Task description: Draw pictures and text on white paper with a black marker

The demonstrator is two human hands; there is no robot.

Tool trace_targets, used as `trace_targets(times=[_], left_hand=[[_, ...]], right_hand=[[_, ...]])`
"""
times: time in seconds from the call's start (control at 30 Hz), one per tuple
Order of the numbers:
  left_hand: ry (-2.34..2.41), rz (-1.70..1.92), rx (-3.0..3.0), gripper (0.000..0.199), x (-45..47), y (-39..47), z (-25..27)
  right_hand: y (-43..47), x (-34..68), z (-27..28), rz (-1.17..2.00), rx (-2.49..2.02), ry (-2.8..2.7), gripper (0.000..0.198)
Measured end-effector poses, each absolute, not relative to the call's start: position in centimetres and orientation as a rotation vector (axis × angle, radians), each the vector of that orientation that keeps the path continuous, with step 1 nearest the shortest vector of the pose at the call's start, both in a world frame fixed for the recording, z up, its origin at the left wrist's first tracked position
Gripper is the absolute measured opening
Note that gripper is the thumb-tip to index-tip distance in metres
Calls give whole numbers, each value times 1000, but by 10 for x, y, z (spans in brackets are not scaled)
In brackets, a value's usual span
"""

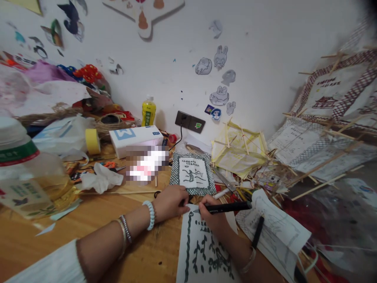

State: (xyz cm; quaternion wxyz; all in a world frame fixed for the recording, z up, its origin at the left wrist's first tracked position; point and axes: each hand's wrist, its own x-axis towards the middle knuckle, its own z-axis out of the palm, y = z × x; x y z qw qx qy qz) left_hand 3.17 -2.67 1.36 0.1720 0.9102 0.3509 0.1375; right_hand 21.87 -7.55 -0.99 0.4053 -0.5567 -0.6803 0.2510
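My right hand [216, 220] grips a black marker pen [229, 207], its tip at the top left of a white sheet of paper [185, 243]. The sheet bears a dark wavy line down its left side, short lines of writing and drawn leafy branches. My right forearm covers part of its right side. My left hand [171, 202], fingers curled, has its fingertips on the sheet's top left corner. Just beyond both hands lies a finished-looking drawing [193, 177] with a dark green crosshatched border. To the right, a loose black pen [258, 232] rests on another drawn sheet [279, 236].
A large bottle [26, 184] stands at left. Farther back are a white box [135, 139], yellow tape [93, 141], crumpled tissue [101, 177] and a yellow-labelled bottle [149, 112]. Scissors [225, 181] lie beyond my right hand. A yellow paper-and-stick frame [240, 151] and larger ones [326, 102] crowd the right.
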Motion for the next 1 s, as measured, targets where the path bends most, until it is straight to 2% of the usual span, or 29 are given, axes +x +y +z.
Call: trace_targets(times=[0.3,1.0], left_hand=[[1015,352,2593,17,32,-28,14],[1049,288,2599,14,32,-29,18]], right_hand=[[-75,219,-9,780,-1420,-1609,16],[-72,219,-12,874,-1418,-1563,13]])
